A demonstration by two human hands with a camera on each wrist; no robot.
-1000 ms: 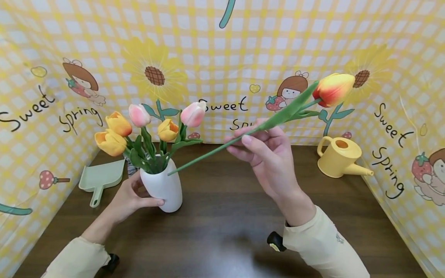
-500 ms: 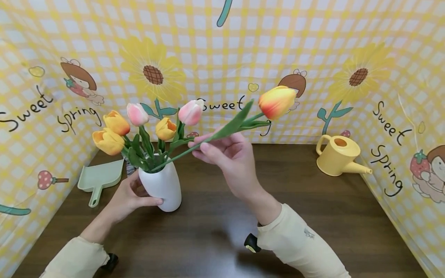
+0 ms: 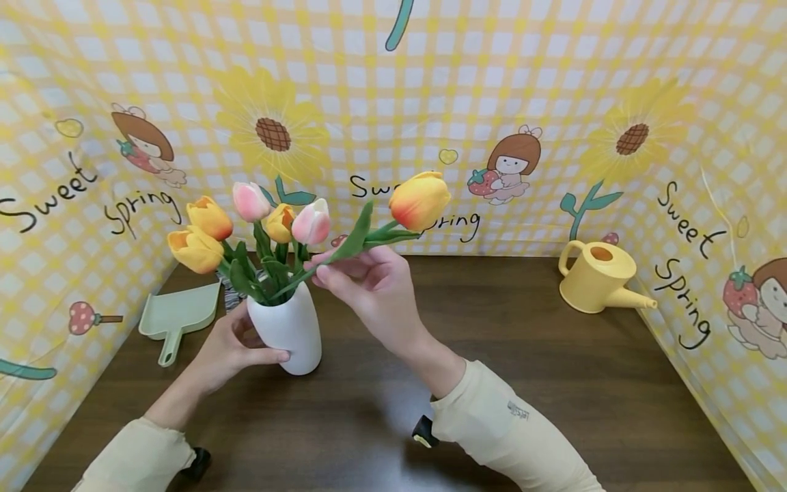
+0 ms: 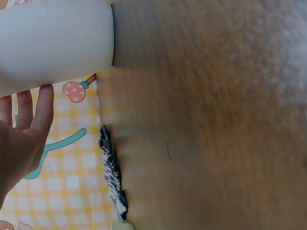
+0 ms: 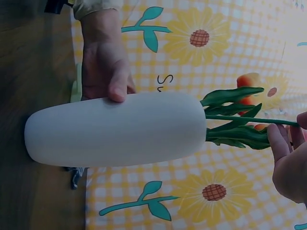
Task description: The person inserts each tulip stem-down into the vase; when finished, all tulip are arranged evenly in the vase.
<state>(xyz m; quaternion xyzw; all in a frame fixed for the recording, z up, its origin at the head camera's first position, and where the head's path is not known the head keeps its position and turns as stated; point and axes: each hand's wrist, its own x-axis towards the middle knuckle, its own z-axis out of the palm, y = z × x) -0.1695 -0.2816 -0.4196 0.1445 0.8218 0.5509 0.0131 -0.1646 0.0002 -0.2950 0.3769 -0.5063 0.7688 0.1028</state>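
A white vase stands upright on the dark wooden table, holding several tulips, yellow ones and pink ones. My left hand grips the vase from the left, thumb across its front; the left wrist view shows its fingers against the vase's side. My right hand pinches the stem of a yellow-red tulip, slanted with its bloom up to the right. In the right wrist view, that tulip's green stem runs into the vase mouth. The stem's lower end is hidden inside.
A pale green dustpan lies left of the vase, with a dark grey-and-white bundle behind the vase. At the back right stands a yellow watering can. Checked, printed cloth walls the table at the back and both sides.
My right hand has moved left and slightly down with the tulip, and its stem end has passed into the vase mouth. The right pink tulip has shifted left. My left hand stays on the vase.
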